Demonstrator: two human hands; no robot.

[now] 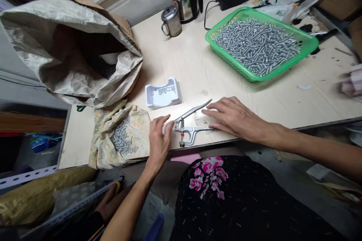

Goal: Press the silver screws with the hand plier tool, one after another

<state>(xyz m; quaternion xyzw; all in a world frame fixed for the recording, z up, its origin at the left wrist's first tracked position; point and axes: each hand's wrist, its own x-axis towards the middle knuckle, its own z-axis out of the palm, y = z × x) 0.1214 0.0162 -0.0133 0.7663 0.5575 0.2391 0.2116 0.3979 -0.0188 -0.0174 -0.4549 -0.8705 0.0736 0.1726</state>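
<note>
a pair of silvery hand pliers [193, 132] lies near the front edge of a pale wood-grained table [175, 64], its handles splayed, between the two hands of a person in a black garment [210, 177] printed with pink flowers. the left hand [160, 139], thumb and forefinger parted, is beside the head of the tool; the right hand [239, 118] spreads loose fingers by the handle ends. neither is clenched around anything, though whether a fingertip brushes the metal cannot be told. the pliers look rigid, modestly heavy and hard to damage, their smooth handles perhaps a little slick; the long handles appear the best hold, clear of the coiled spring and red-ringed post at the head. nearby, small shiny metal rods [123, 139] lie on a soft, creased, patterned cloth [138, 118], more sit in a cut-out white tray [162, 105], and a heap fills a perforated green plastic basket [234, 66].
</note>
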